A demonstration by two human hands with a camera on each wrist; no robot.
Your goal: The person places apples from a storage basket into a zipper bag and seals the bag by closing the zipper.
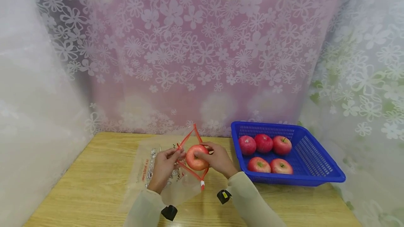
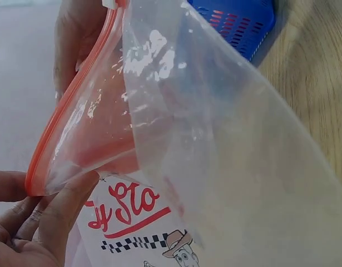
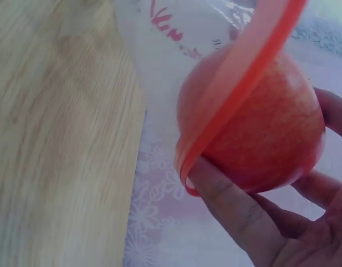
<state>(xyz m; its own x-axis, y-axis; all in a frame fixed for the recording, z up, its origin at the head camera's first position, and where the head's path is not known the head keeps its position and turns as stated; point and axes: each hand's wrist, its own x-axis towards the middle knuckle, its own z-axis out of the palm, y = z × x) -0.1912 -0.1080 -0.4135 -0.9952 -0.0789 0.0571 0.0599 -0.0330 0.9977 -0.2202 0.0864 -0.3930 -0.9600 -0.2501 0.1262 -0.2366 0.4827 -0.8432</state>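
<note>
A clear zip bag (image 1: 186,190) with a red zip edge and cartoon print lies toward the left, its mouth spread wide. My left hand (image 1: 165,165) pinches the red edge (image 2: 40,161) between thumb and fingers on the left side of the mouth. In my right hand (image 1: 220,158) is a red apple (image 1: 197,157), gripped by thumb and fingers at the bag's mouth. The right wrist view shows the red zip strip (image 3: 237,83) crossing in front of the apple. Through the plastic in the left wrist view, the apple looks blurred.
A blue plastic basket (image 1: 315,157) stands on the wooden table (image 1: 91,171) at the right, with several red apples (image 1: 282,145) inside its left half. A flowered pink curtain (image 1: 202,62) hangs behind, and pale sheets close off both sides.
</note>
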